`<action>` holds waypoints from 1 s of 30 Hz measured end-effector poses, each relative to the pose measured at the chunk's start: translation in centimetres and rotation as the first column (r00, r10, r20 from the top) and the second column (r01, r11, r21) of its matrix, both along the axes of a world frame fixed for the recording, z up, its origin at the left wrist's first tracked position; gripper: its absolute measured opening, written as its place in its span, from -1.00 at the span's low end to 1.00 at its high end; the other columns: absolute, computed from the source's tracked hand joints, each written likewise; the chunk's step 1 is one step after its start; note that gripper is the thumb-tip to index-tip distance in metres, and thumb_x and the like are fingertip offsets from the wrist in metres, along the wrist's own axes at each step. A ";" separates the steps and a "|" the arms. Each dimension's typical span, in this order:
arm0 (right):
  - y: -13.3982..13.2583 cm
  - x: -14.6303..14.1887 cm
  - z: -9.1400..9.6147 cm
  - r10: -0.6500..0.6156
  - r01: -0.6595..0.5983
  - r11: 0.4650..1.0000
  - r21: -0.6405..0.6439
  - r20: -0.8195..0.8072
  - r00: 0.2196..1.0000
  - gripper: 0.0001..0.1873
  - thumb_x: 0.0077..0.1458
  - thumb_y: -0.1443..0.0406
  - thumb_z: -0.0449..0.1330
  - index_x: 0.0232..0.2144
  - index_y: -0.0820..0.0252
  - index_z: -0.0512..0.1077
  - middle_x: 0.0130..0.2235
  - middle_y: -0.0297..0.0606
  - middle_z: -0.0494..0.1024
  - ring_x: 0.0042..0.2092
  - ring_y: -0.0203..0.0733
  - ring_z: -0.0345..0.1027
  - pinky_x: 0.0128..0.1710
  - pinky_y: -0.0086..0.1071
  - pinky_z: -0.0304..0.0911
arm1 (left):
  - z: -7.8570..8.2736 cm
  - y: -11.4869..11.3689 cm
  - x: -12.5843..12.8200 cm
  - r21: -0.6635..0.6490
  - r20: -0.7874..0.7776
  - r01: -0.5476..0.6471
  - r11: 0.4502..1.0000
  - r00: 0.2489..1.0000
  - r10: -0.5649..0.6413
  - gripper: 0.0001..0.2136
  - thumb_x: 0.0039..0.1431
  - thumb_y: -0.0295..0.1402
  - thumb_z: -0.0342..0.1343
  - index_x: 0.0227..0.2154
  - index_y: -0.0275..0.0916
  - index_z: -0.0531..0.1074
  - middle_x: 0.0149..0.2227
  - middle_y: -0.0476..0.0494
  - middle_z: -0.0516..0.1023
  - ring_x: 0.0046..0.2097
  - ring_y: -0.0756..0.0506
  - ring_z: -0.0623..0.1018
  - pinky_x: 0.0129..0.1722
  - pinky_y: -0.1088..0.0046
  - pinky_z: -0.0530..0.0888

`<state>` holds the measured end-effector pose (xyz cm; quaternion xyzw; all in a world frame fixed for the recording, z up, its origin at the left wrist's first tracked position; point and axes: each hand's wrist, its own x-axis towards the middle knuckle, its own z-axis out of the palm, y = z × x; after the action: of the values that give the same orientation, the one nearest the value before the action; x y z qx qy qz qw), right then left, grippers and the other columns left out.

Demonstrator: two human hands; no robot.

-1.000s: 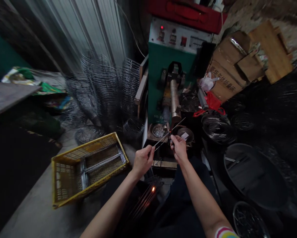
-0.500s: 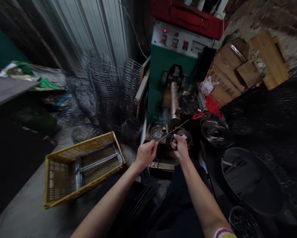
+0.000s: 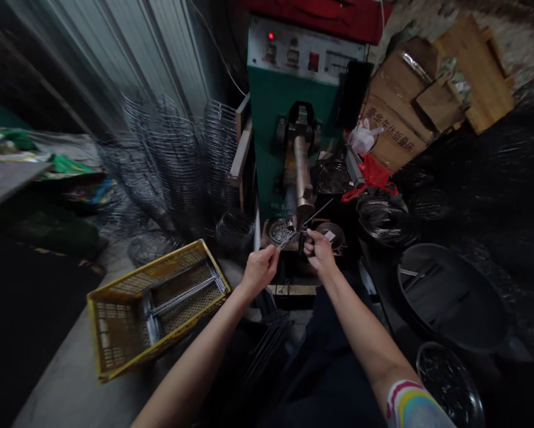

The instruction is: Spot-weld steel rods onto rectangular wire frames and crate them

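With the left hand (image 3: 258, 270) gripping a wire (image 3: 287, 241) and the right hand (image 3: 319, 252) seemingly pinching a small piece (image 3: 303, 232), steady both near the metal arm (image 3: 302, 169) at twelve o'clock.

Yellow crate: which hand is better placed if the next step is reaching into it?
Left, probably: the left hand, though holding thin wire, is nearer the yellow crate; the right hand is farther away.
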<state>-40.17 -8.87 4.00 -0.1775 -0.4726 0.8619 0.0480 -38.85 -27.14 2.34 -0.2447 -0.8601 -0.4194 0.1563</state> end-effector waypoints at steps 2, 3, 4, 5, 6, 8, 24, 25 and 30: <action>0.1 0.0 0.1 0.001 -0.001 1.000 0.001 0.002 1.000 -0.75 -0.14 0.23 0.32 -0.53 0.23 0.34 -0.69 -0.57 0.18 -0.70 -0.52 -0.04 -0.73 -0.58 -0.19 | -0.4 0.1 0.1 0.019 0.020 -0.005 1.000 1.000 0.005 -0.66 0.30 -0.31 -0.05 -0.62 -0.22 0.13 -0.66 0.10 0.11 -0.62 0.07 0.15 -0.55 0.50 0.06; 0.2 -0.1 0.1 0.003 -0.003 1.000 0.001 0.002 1.000 -0.76 -0.14 0.23 0.32 -0.53 0.23 0.34 -0.69 -0.57 0.18 -0.70 -0.52 -0.03 -0.73 -0.58 -0.18 | -0.5 0.2 0.1 0.025 0.029 -0.010 1.000 1.000 0.009 -0.65 0.29 -0.30 -0.05 -0.62 -0.22 0.12 -0.67 0.10 0.10 -0.62 0.07 0.14 -0.56 0.50 0.06; 0.2 -0.1 0.1 0.006 -0.006 1.000 -0.001 0.001 1.000 -0.76 -0.14 0.23 0.32 -0.53 0.23 0.34 -0.69 -0.56 0.19 -0.70 -0.51 -0.03 -0.72 -0.58 -0.18 | -0.6 0.3 0.2 0.030 0.037 -0.012 0.999 0.999 0.010 -0.65 0.29 -0.30 -0.05 -0.62 -0.22 0.12 -0.67 0.10 0.10 -0.62 0.07 0.13 -0.56 0.50 0.05; 0.3 -0.1 0.1 0.009 -0.009 1.000 -0.002 -0.001 1.000 -0.76 -0.14 0.24 0.32 -0.54 0.23 0.34 -0.69 -0.56 0.19 -0.70 -0.51 -0.02 -0.72 -0.57 -0.18 | -0.6 0.3 0.3 0.034 0.044 -0.011 0.999 0.999 0.010 -0.65 0.29 -0.30 -0.05 -0.62 -0.22 0.12 -0.67 0.11 0.09 -0.62 0.07 0.13 -0.57 0.50 0.05; 0.3 -0.1 0.1 0.011 -0.011 1.000 -0.002 -0.003 1.000 -0.76 -0.14 0.24 0.32 -0.54 0.23 0.33 -0.69 -0.56 0.19 -0.70 -0.51 -0.02 -0.73 -0.57 -0.18 | -0.5 0.4 0.3 0.037 0.050 -0.010 0.999 0.999 0.008 -0.65 0.29 -0.30 -0.05 -0.62 -0.22 0.12 -0.67 0.11 0.09 -0.62 0.08 0.13 -0.57 0.51 0.05; 0.3 -0.1 0.1 0.012 -0.012 1.000 -0.004 -0.007 1.000 -0.77 -0.13 0.24 0.31 -0.55 0.22 0.33 -0.69 -0.56 0.20 -0.70 -0.51 -0.02 -0.73 -0.57 -0.18 | -0.3 0.5 0.4 0.036 0.058 -0.009 0.999 0.998 0.007 -0.65 0.29 -0.29 -0.05 -0.62 -0.22 0.11 -0.67 0.11 0.08 -0.62 0.08 0.13 -0.57 0.51 0.05; 0.5 -0.6 0.3 -0.026 0.032 0.994 0.107 -0.052 0.998 -0.58 -0.14 0.15 0.38 -0.67 0.18 0.21 -0.73 -0.51 0.23 -0.72 -0.51 -0.05 -0.78 -0.59 -0.24 | 0.6 1.2 1.1 0.033 0.109 -0.060 0.998 0.993 0.056 -0.63 0.27 -0.24 -0.06 -0.65 -0.21 0.15 -0.69 0.10 0.05 -0.62 0.05 0.13 -0.58 0.50 0.07; 0.6 -0.4 0.4 -0.015 0.021 0.993 0.114 -0.053 0.998 -0.57 -0.16 0.14 0.39 -0.67 0.18 0.22 -0.73 -0.51 0.23 -0.73 -0.51 -0.05 -0.78 -0.58 -0.24 | 0.6 1.2 1.2 0.032 0.105 -0.062 0.998 0.993 0.059 -0.63 0.27 -0.24 -0.06 -0.65 -0.21 0.16 -0.69 0.10 0.06 -0.62 0.05 0.14 -0.58 0.50 0.07; 2.3 4.2 0.5 0.071 -0.069 0.950 0.306 0.005 0.997 -0.51 -0.10 -0.04 0.33 -0.67 0.18 0.29 -0.76 -0.49 0.22 -0.76 -0.45 -0.01 -0.78 -0.53 -0.21 | 0.7 1.2 1.2 0.031 0.060 -0.088 0.996 0.994 0.086 -0.64 0.26 -0.25 -0.05 -0.65 -0.21 0.15 -0.68 0.10 0.06 -0.61 0.05 0.13 -0.56 0.49 0.06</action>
<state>-35.99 -6.58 4.55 -0.1486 -0.6060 0.7801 0.0455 -37.61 -25.92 3.01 -0.1917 -0.8669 -0.4338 0.1531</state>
